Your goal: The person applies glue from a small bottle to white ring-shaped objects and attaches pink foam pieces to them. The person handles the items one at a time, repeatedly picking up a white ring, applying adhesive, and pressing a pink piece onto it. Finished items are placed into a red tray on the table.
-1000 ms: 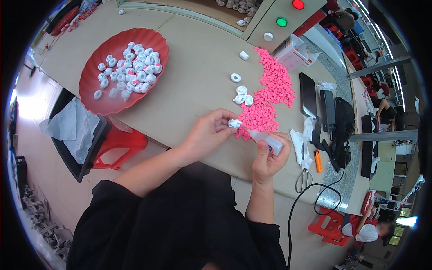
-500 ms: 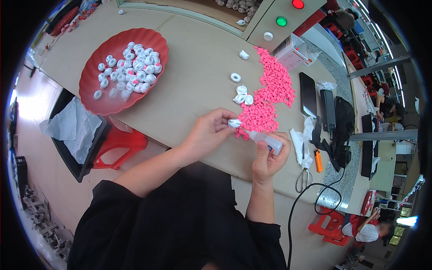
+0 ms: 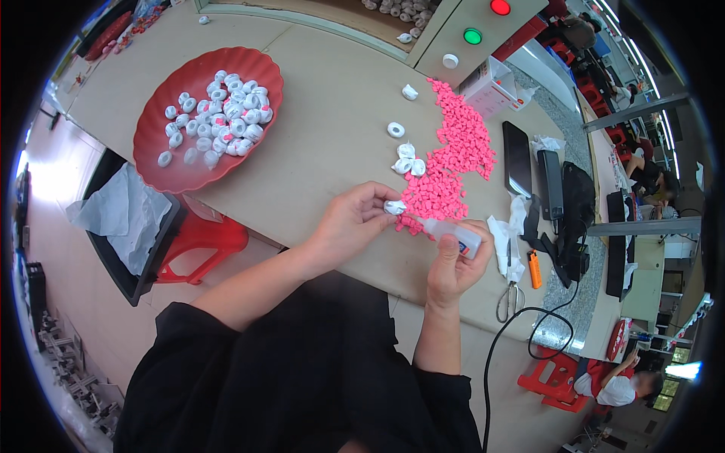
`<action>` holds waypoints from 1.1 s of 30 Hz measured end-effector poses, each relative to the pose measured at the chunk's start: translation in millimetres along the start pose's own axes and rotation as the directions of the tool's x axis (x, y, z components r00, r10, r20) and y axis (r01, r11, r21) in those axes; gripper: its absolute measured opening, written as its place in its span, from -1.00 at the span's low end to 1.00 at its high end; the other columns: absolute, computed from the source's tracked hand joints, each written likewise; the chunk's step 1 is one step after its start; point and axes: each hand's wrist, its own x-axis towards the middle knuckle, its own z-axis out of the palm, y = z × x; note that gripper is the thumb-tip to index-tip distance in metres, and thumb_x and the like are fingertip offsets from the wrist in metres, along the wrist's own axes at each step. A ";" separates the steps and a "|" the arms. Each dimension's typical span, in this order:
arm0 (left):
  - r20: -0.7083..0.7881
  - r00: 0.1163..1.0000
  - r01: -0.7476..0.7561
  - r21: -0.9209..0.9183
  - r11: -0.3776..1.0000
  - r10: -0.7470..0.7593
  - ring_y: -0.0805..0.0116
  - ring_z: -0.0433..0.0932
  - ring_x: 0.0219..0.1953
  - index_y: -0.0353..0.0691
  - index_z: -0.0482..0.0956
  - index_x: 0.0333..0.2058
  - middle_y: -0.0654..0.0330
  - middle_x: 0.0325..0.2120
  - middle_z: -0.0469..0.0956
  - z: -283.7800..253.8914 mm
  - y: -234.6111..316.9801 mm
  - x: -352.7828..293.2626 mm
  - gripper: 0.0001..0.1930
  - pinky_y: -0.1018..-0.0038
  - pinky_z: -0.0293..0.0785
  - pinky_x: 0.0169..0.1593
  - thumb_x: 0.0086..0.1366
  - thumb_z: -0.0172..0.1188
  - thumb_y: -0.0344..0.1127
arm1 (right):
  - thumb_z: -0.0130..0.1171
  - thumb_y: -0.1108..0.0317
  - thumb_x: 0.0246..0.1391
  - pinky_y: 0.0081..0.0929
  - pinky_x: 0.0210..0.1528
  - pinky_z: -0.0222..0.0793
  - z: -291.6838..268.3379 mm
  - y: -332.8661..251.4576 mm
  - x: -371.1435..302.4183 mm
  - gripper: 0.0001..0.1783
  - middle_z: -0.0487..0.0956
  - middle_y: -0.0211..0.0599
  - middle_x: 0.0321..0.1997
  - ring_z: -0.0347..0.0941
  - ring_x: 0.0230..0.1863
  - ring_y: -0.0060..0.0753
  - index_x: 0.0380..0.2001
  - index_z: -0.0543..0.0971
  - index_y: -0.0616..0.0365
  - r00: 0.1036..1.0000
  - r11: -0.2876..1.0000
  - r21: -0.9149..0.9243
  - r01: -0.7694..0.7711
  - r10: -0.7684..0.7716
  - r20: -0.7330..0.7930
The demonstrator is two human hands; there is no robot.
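Between the thumb and fingers of my left hand (image 3: 355, 220) is a small white round piece (image 3: 394, 207), its kind too small to make out. My right hand (image 3: 456, 266) is closed around a translucent squeeze bottle (image 3: 451, 235) with a narrow nozzle, tilted so the tip points at the white piece. Just beyond both hands spreads a heap of small pink pieces (image 3: 438, 195). Several loose white ring-shaped pieces (image 3: 396, 130) lie on the table left of the heap. A scalloped red bowl (image 3: 158, 124) at the far left holds many more, some showing pink bits.
Right of the heap are a black phone (image 3: 516, 158), a black oblong device (image 3: 550, 183), an orange lighter (image 3: 535, 269), scissors (image 3: 510, 302) and a black cable (image 3: 491, 370). A machine panel with a green button (image 3: 473, 35) and a white box (image 3: 491, 87) stand at the back.
My right hand has shifted slightly to the right with the bottle, and its nozzle has drawn back a little from the white piece. My left hand has barely moved.
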 end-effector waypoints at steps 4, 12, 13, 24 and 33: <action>-0.010 1.000 0.019 0.018 1.000 -0.019 0.48 0.46 -0.16 -0.38 0.35 -0.16 0.17 -0.23 0.44 -1.8 -2.6 1.8 -0.76 0.58 0.40 -0.06 0.16 0.04 -0.62 | 0.14 0.35 0.03 -0.71 -0.38 0.27 -11.1 -1.4 13.1 -0.65 0.38 -0.18 -0.24 0.33 -0.41 -0.52 -0.18 0.32 0.32 0.952 0.787 0.597 -0.155 0.280 -0.122; 0.013 1.000 0.028 0.020 0.999 -0.029 0.48 0.45 -0.15 -0.38 0.33 -0.14 0.16 -0.23 0.45 -3.8 -3.3 1.7 -0.73 0.58 0.38 -0.04 0.15 0.03 -0.64 | 0.28 0.64 -0.25 -0.62 -0.27 0.36 -45.7 -18.2 15.5 -0.55 0.46 -0.27 -0.27 0.41 -0.28 -0.55 -0.20 0.40 0.30 0.858 0.863 0.205 -0.461 0.493 -0.144; 0.007 0.999 0.036 0.031 0.999 -0.037 0.48 0.45 -0.15 -0.38 0.33 -0.14 0.16 -0.23 0.45 -3.0 -2.4 1.6 -0.73 0.58 0.38 -0.04 0.15 0.03 -0.64 | 0.30 0.62 -0.26 -0.64 -0.27 0.35 -52.7 -19.1 14.5 -0.55 0.46 -0.29 -0.29 0.40 -0.28 -0.55 -0.21 0.41 0.29 0.855 0.866 0.137 -0.482 0.498 -0.141; 0.013 0.999 0.029 0.042 0.999 -0.030 0.48 0.46 -0.16 -0.39 0.34 -0.15 0.15 -0.23 0.46 -2.5 -1.9 1.6 -0.74 0.58 0.39 -0.05 0.15 0.03 -0.64 | 0.17 0.53 -0.28 -0.57 -0.34 0.28 -60.7 -9.7 8.3 -0.74 0.47 -0.34 -0.44 0.39 -0.38 -0.48 -0.38 0.46 0.22 0.916 0.842 -0.514 -0.163 0.322 0.238; 0.013 0.999 0.044 0.046 0.998 -0.045 0.50 0.46 -0.18 -0.38 0.34 -0.15 0.16 -0.25 0.46 -2.2 3.0 0.3 -0.75 0.60 0.39 -0.06 0.16 0.03 -0.63 | 0.22 0.51 -0.31 -0.44 -0.39 0.26 -52.2 -7.0 40.1 -0.74 0.46 -0.39 -0.54 0.34 -0.43 -0.33 -0.41 0.62 0.03 0.723 0.780 -0.560 0.279 0.213 0.657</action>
